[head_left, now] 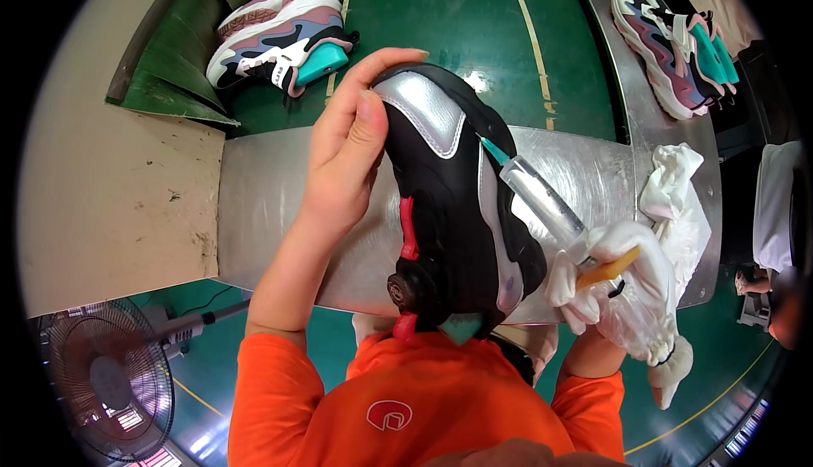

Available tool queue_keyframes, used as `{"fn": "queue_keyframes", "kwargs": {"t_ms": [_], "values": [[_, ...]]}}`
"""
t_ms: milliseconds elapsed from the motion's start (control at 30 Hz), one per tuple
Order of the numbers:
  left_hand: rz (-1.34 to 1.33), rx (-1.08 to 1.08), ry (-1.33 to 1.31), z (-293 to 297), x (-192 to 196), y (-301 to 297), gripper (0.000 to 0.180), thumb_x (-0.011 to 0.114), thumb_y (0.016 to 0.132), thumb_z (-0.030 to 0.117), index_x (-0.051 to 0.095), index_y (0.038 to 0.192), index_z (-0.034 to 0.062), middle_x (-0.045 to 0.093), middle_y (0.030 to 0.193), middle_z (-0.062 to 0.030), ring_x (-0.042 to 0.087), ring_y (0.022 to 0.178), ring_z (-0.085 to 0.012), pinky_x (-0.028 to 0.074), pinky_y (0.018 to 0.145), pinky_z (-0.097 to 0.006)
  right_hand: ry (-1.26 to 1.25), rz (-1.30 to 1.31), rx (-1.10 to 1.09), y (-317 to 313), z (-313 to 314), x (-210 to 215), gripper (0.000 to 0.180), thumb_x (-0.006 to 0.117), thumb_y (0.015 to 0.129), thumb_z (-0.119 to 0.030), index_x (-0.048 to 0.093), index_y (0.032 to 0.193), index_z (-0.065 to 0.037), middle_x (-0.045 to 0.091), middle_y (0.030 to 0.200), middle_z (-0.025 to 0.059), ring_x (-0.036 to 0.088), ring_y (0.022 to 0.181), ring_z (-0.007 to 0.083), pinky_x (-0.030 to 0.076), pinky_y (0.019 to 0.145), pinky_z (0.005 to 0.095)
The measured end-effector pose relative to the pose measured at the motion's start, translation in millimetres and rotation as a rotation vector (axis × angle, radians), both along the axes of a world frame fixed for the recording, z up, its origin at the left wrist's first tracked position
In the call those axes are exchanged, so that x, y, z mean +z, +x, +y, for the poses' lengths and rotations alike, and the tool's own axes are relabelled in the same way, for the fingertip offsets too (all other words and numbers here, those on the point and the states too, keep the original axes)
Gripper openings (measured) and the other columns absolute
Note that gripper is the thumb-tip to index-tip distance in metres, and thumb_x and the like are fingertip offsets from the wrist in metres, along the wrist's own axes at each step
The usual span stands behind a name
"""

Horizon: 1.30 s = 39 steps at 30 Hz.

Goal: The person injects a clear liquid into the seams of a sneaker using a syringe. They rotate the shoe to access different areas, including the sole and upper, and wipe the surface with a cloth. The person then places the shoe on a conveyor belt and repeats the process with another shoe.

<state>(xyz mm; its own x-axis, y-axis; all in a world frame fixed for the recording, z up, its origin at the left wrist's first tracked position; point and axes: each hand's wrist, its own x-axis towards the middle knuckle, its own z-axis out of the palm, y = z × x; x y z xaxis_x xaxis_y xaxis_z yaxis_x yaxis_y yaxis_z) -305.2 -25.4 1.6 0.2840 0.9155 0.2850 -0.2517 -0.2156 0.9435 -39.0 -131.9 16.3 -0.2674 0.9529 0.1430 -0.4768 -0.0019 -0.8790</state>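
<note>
A black shoe (449, 204) is held above the bare metal surface (267, 204), in front of the person's body. Its toe is directed away from the body and its heel toward it. The toe end is gripped by the bare left hand (343, 158), with the thumb pressed along the near side and the fingers wrapped around the tip.

A clear syringe (542, 198) is held in the right hand (644, 276), which is covered by a white glove and clear plastic. A flat tan stick (608, 270) is also retained in this hand. The teal nozzle (494, 150) is pointed at the upper, between the silver toe panel (423, 111) and the silver side strip (494, 221); whether contact is made cannot be told.

A round black dial (411, 292) is mounted on the left side of the shoe, between red trim pieces. A teal piece (461, 327) is seen at the heel.

White cloth (673, 183) is placed on the surface at the right. Beyond the surface, multicoloured shoes (279, 39) are located at the left of a green belt (432, 10). Further shoes (669, 52) are set on the metal ledge at the right. A fan (110, 382) is positioned at the lower left.
</note>
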Motion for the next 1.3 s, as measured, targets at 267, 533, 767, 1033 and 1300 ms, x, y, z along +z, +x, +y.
{"fn": "queue_keyframes", "kwargs": {"t_ms": [267,533,767,1033,1300], "values": [[-0.030,0.027,-0.047,2,-6,2,0.052,0.041,0.104,0.037,0.042,0.138,-0.0024,0.059,0.116,-0.0087,0.057,0.103,-0.0121,0.044,0.090,-0.024,-0.025,0.014,-0.003,-2,-6,-15,0.039,0.067,0.086,-0.011,0.049,0.114,0.010,0.058,0.092,0.0303,0.061,0.060,0.0280,0.045,0.047,0.0302],[-0.045,0.059,-0.069,4,-10,7,0.052,0.042,0.104,0.037,0.042,0.138,-0.0024,0.060,0.112,-0.0074,0.058,0.101,-0.0118,0.046,0.087,-0.024,-0.017,0.017,-0.022,-3,-16,-24,0.038,0.067,0.086,-0.009,0.049,0.113,0.011,0.058,0.092,0.0293,0.060,0.060,0.0281,0.044,0.047,0.0306],[0.023,0.091,-0.065,8,-18,4,0.051,0.041,0.105,0.037,0.043,0.138,-0.0015,0.061,0.104,-0.0042,0.058,0.089,-0.0058,0.045,0.071,-0.018,0.015,-0.033,-0.054,0,-24,-23,0.037,0.067,0.086,-0.008,0.049,0.112,0.011,0.057,0.092,0.0284,0.060,0.060,0.0281,0.044,0.046,0.0309],[0.015,0.167,-0.079,5,-15,14,0.049,0.039,0.105,0.037,0.045,0.137,0.0001,0.061,0.093,0.0009,0.054,0.073,0.0006,0.036,0.054,-0.013,0.020,-0.117,-0.082,3,-31,-18,0.035,0.066,0.086,-0.006,0.049,0.111,0.012,0.057,0.092,0.0273,0.060,0.061,0.0282,0.043,0.045,0.0312],[0.007,0.140,-0.053,4,-18,12,0.047,0.041,0.105,0.035,0.046,0.137,0.0002,0.060,0.091,0.0023,0.052,0.071,0.0006,0.036,0.055,-0.014,-0.405,-0.089,-0.115,12,-52,6,0.054,0.074,0.080,-0.016,0.045,0.116,0.013,0.055,0.098,0.0369,0.053,0.057,0.0229,0.042,0.046,0.0308]]}}
